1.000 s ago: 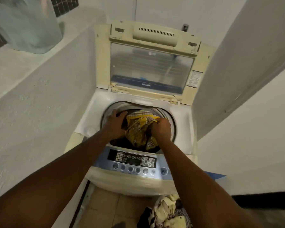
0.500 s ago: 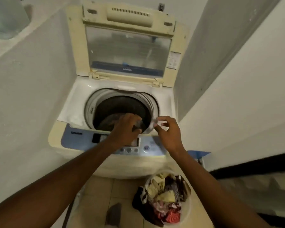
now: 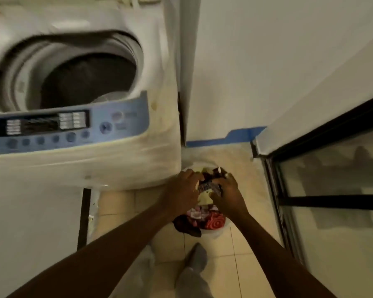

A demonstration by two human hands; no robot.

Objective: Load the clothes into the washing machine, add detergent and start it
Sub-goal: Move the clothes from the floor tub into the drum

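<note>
- Nearest me, my two bare forearms run down to the basket; below them I see grey trouser legs and a grey-socked foot (image 3: 197,255) on pale square floor tiles (image 3: 116,203).
- My left hand (image 3: 181,193) and right hand (image 3: 227,195) are both curled down into the heap of mixed clothes (image 3: 202,216), fingers closing on a dark patterned piece (image 3: 209,187) between them; the frame is blurred, so I cannot tell how firm either grip is.
- The clothes sit in a white round plastic basket (image 3: 213,231) directly under my hands: soft crumpled fabrics, a red-and-white swirled one nearest me, a cream one just under my palms, a dark one drooping over the near-left rim.
- Risk, as I judge it: the pieces look tangled, so lifting one could drag others over the rim onto the tiles, and the light basket could tip.
- Just left of my left hand stands the white, yellowed top-loading washing machine (image 3: 116,164), smooth moulded plastic, its front corner close; a loose bundle could catch on it.
- Beyond and left of my hands are its blue control panel with round buttons (image 3: 108,127) and the open round dark drum (image 3: 84,80); trailing cloth could brush the buttons.
- Right of my right hand is a black-framed glass door (image 3: 332,201), glossy and reflective.
</note>
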